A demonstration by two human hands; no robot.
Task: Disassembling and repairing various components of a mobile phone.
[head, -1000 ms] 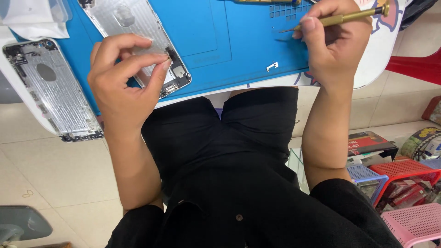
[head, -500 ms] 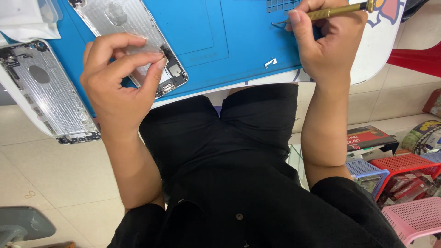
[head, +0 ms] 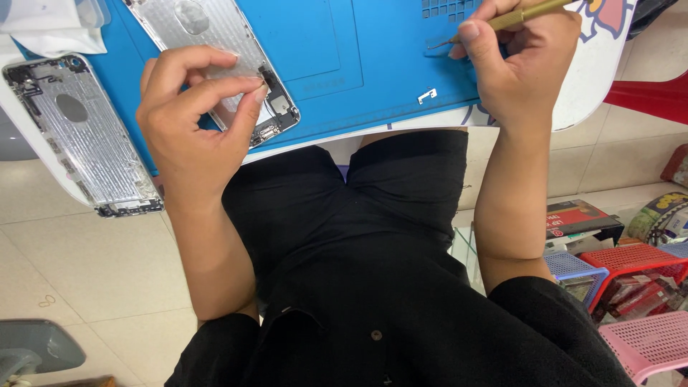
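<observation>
While the left hand (head: 193,122) arches over the near end of a bare silver metal phone housing (head: 215,57), its thumb and forefinger pinch together just above the housing's lower corner, seemingly on something too small to make out; the other fingers curl loosely, so the shell is steadied more by the hand's weight than by a grip. That housing lies flat and slanted on a bright blue rubber work mat (head: 358,64), which keeps small parts from sliding, and a small white metal bracket (head: 427,94) rests loose on the mat between the two hands. The right hand (head: 523,72) clamps a slim brass-coloured pointed tool (head: 516,16) between thumb and fingers, pen-fashion, its tip lowered to the mat near a grid of tiny square compartments (head: 448,7). A second silver phone housing (head: 82,136) sits apart at the left, overhanging the edge of the white round table (head: 595,72).

Compared with half a second ago, the view has drifted slightly: both hands sit a little higher and nearer the top edge, the tool tip stays at about the same spot on the mat, and the left pinch is unchanged.
</observation>
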